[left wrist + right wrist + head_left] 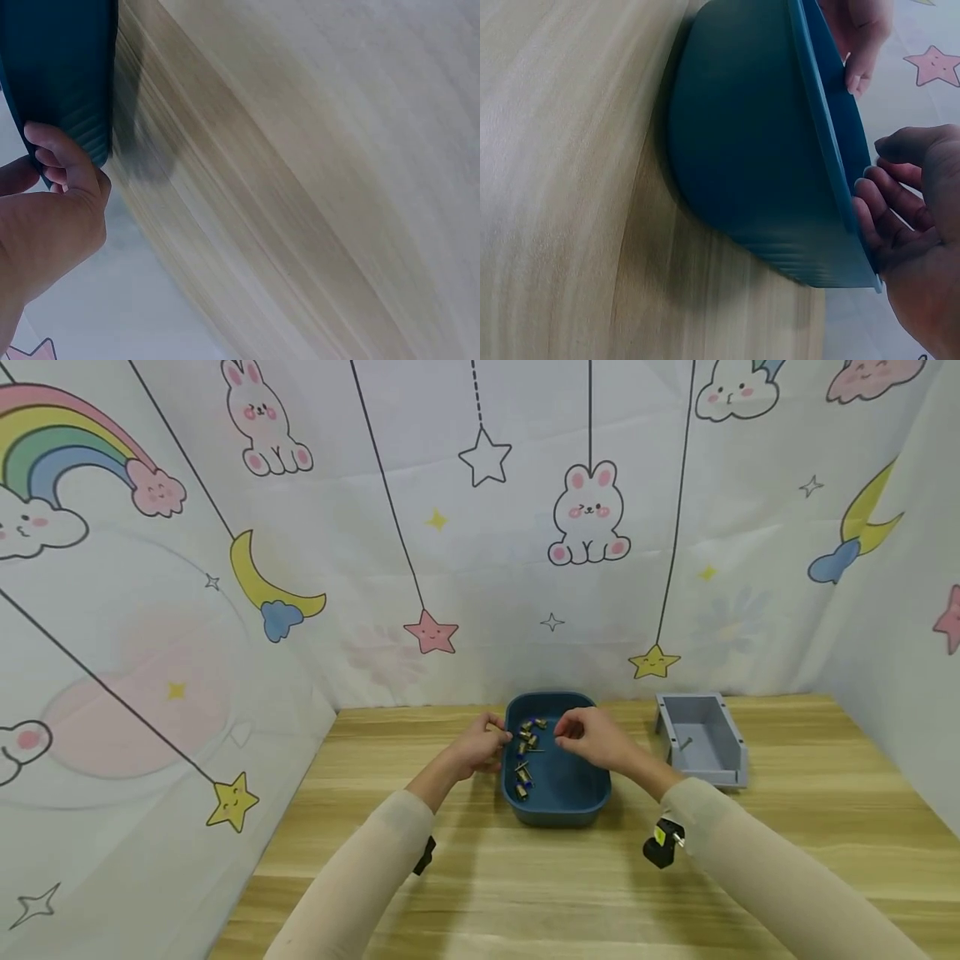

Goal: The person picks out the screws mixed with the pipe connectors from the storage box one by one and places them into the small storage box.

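My left hand (480, 747) grips the left rim of a dark blue plastic basin (558, 817), thumb on the inner side and fingers outside. The left wrist view also shows this hand (56, 202) pinching the basin's wall (82, 90). Inside, along the left side, lie several small brass-coloured metal pieces (522, 774) with blue-purple parts, some with thin shanks. Over the basin's right rim reaches my right hand (592, 739), its fingers loosely bent. In the right wrist view, the right hand's fingers (889, 199) overlap the rim, and nothing shows between thumb and fingertips.
A grey open-fronted bin (701, 727) stands right of the basin, holding one screw-like piece (686, 743). The wood-grain table (540, 893) meets a white printed curtain (495, 568) behind. Black wrist cameras are strapped below both sleeves.
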`<state>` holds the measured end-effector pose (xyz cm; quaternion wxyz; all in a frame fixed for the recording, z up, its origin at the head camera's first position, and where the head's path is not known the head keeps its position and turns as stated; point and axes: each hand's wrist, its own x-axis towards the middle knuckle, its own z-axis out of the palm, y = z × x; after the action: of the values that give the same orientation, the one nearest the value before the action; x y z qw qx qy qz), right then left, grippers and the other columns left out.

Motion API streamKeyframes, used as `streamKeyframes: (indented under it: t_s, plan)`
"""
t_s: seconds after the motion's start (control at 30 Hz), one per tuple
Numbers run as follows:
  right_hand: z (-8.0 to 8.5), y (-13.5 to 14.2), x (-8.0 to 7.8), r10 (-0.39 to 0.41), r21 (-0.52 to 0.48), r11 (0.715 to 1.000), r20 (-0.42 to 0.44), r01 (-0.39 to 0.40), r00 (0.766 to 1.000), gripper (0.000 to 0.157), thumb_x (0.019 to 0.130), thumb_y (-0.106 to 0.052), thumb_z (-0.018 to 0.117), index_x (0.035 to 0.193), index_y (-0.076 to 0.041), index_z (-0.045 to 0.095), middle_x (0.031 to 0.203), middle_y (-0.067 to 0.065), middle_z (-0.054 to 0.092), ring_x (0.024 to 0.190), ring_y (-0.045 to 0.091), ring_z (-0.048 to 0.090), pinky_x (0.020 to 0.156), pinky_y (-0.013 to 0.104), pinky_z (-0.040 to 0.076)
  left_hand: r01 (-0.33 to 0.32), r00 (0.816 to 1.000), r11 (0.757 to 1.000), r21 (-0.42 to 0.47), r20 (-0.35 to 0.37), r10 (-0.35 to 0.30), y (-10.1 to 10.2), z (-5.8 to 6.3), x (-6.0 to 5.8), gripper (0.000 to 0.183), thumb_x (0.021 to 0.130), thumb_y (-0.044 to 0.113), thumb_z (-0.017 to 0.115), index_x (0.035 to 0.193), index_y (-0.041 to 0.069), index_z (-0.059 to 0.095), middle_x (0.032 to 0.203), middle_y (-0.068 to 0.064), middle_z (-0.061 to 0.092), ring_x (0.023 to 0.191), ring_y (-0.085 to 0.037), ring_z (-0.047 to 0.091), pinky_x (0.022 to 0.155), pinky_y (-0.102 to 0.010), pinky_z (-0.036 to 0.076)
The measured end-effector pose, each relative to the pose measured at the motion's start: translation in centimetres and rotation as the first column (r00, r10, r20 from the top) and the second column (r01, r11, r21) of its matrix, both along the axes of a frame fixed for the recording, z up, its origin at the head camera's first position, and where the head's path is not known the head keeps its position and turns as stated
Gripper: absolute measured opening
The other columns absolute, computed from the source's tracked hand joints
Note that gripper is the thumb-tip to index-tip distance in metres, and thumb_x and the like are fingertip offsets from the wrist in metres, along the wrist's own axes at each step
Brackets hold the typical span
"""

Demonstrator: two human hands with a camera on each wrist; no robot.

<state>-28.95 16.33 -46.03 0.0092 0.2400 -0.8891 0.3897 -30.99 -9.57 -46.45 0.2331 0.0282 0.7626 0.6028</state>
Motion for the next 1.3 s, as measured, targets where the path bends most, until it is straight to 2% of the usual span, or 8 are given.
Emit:
streamKeyframes:
  t_s: [0.47,0.83,1.1,1.3]
  plan:
    - [-0.4,-0.6,0.0,0.032,-0.001,0.999,0.011,-0.032,0.999,0.007,0.098,-0.008,0.075,0.103,-0.003,0.074,0.093,0.001,0.071,0.083,0.015,0.065,0.076,0.036,0.056,-0.016,1.000,1.000,-0.003,0.003,0.016,0.1,-0.4,0.0,0.024,0.111,0.012,0.053,0.131,0.006,0.042,0.095,-0.009,0.059,0.076,-0.016,0.059,0.064,-0.032,0.051]
    - [-0.9,-1.6,-0.3,0.032,-0.006,0.999,0.004,-0.032,0.999,0.009,0.097,-0.007,0.076,0.104,-0.002,0.075,0.091,0.000,0.071,0.081,0.013,0.065,0.076,0.035,0.056,-0.014,1.000,1.000,0.001,0.021,0.014,0.2,-0.4,0.0,0.024,0.111,0.013,0.052,0.132,0.006,0.042,0.097,-0.009,0.059,0.079,-0.018,0.059,0.064,-0.032,0.051]
    - [-0.7,-2.3,-0.3,0.032,-0.017,0.999,0.012,-0.031,0.999,0.008,0.097,-0.008,0.077,0.103,-0.003,0.075,0.091,0.000,0.072,0.082,0.013,0.066,0.076,0.034,0.056,-0.009,1.000,1.000,0.013,0.026,0.009,0.2,0.0,0.1,0.030,0.111,0.013,0.052,0.137,0.004,0.040,0.099,-0.010,0.060,0.079,-0.017,0.059,0.073,-0.039,0.050]
    - [-0.9,-2.9,-0.5,0.033,-0.008,0.999,0.035,-0.032,0.999,0.007,0.097,-0.009,0.077,0.102,-0.004,0.076,0.090,-0.002,0.072,0.081,0.012,0.065,0.075,0.034,0.056,-0.021,0.999,1.000,0.011,0.033,0.021,0.2,0.0,0.1,0.028,0.111,0.013,0.052,0.136,0.006,0.041,0.101,-0.011,0.060,0.080,-0.017,0.059,0.074,-0.038,0.051]
